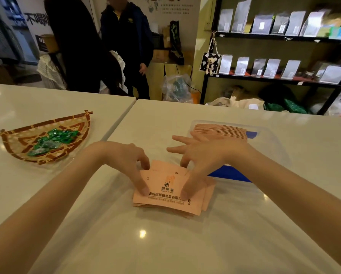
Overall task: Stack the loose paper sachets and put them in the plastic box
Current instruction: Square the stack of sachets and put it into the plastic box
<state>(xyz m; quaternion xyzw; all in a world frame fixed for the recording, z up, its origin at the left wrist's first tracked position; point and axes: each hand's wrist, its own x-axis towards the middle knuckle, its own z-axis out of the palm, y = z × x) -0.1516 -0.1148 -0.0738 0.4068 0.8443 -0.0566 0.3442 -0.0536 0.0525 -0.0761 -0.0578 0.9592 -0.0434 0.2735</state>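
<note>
I'm watching L hand (130, 163) and R hand (201, 155) pinching the loose sachets (165, 192), squaring them on the counter (165, 244) beside the plastic box (272, 139). 1 row's sitting inside; this pile's not yet in.

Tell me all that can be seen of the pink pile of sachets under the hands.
The pile of sachets is a loose, uneven stack of flat pink paper packets, fanned at its right. The top one bears dark printed characters and a small logo. It lies on the white table, beside the clear plastic box. The left hand and right hand pinch it, thumbs on top, fingers at the far edge.
</note>
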